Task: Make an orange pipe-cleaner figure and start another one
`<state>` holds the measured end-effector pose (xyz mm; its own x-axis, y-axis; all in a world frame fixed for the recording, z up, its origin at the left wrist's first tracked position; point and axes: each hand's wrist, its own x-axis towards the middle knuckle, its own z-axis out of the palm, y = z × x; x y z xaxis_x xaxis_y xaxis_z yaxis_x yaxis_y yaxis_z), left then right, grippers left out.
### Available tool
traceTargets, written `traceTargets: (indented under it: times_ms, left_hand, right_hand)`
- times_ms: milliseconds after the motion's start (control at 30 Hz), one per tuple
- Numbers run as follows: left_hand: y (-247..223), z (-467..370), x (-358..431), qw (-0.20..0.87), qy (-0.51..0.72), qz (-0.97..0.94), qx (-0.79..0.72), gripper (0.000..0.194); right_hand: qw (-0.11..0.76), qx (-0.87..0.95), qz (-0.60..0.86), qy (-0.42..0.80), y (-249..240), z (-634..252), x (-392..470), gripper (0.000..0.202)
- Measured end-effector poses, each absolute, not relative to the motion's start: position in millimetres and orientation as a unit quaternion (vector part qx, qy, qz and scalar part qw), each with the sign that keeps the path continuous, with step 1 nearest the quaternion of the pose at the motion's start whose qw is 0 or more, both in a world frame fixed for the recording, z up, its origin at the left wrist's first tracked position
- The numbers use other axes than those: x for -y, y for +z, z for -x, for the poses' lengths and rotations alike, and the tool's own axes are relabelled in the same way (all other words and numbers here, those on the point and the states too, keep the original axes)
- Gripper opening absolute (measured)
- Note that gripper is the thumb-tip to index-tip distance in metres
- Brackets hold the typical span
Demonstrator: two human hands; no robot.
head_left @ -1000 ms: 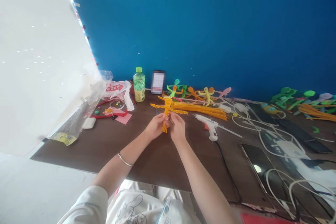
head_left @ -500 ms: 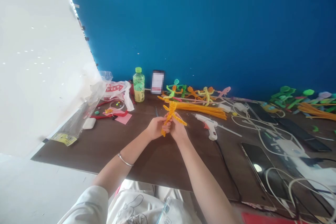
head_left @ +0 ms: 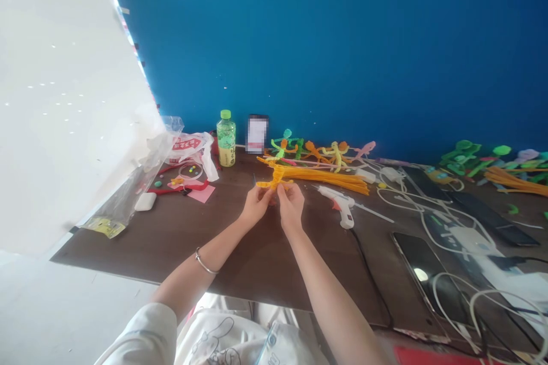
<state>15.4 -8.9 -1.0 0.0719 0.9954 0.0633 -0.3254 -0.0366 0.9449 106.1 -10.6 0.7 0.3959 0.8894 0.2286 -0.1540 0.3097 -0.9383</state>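
Note:
An orange pipe-cleaner figure (head_left: 278, 174) is held up between both hands over the middle of the dark table. My left hand (head_left: 256, 204) pinches its lower part from the left, thumb and fingers closed. From the right, my right hand (head_left: 291, 203) closes thumb and fingers on the same part. The figure's limbs stick out to either side above the fingertips; its lower end is hidden by the hands. Just behind it lies a bundle of orange pipe cleaners (head_left: 329, 178). A white glue gun (head_left: 342, 205) rests on the table to the right of my right hand.
A green-capped bottle (head_left: 226, 140) and a propped phone (head_left: 257, 134) stand at the back. Several coloured pipe-cleaner figures (head_left: 337, 155) lie along the blue wall. White cables (head_left: 428, 222) and a dark tablet (head_left: 428, 274) cover the right side. Left are plastic bags (head_left: 190, 148) and a white case (head_left: 145, 201).
My hands have turned the figure and drawn level, side by side, with the fingertips higher. The figure's limbs now spread sideways. The things on the table have not moved.

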Motion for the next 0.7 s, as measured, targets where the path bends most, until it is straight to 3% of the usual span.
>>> traceTargets:
  times_ms: [267, 700]
  left_hand:
    - [7.4, -9.1, 11.3, 0.728, 0.520, -0.351, -0.277, 0.023]
    - [13.0, 5.1, 12.2, 0.913, 0.352, -0.167, -0.122, 0.004]
  right_hand:
    - [0.693, 0.355, 0.400, 0.482, 1.7, -106.1, 10.6, 0.024]
    - [0.547, 0.392, 0.316, 0.669, 13.6, -114.6, 18.9, 0.025]
